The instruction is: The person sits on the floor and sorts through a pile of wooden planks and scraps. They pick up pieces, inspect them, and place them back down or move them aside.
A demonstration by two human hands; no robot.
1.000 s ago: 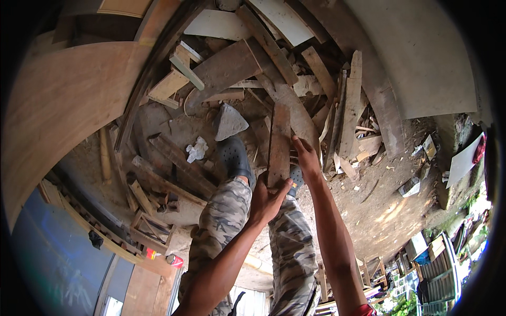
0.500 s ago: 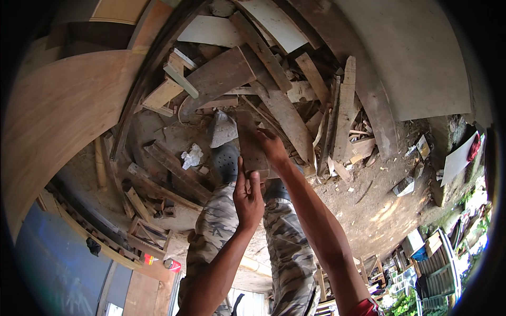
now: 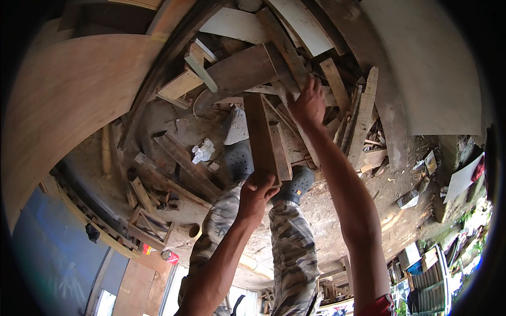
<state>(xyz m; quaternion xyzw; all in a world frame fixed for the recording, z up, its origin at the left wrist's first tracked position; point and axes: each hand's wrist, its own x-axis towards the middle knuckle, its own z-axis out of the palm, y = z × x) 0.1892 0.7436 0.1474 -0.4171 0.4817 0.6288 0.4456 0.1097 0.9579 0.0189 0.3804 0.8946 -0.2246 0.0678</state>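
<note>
We see a big curved-looking plywood sheet (image 3: 74, 89) filling the left of the frame, and a smooth grey sheet (image 3: 432, 63) at the upper right. A blue panel (image 3: 58, 247) takes the lower left. Camouflage trousers (image 3: 295, 253) rise from the lower edge, and a wide brown plank (image 3: 240, 71) lies among loose timber at upper centre.

Near the middle of the frame is the board (image 3: 258, 131) we hold: straight-edged, dull brown, with a broad dark face and a narrower, lighter side along its right. Its long axis runs up the frame, tilted a little left, the far end pointing toward the top.

Our left hand (image 3: 255, 197) is closed around the near end, thumb on top. Our right hand (image 3: 309, 105), blurred, is partly open above and to the right, fingers parted and pointing up; we see nothing in its grip and cannot tell whether it touches the timber behind.

A shorter wood block (image 3: 281, 152) shows just right of the board. Two dark clogs (image 3: 299, 184) stand below, near a grey stone (image 3: 235, 126). At lower left is a red container (image 3: 170, 257) whose markings are too small to read. A crumpled white wad (image 3: 203, 151) lies left of centre.
</note>
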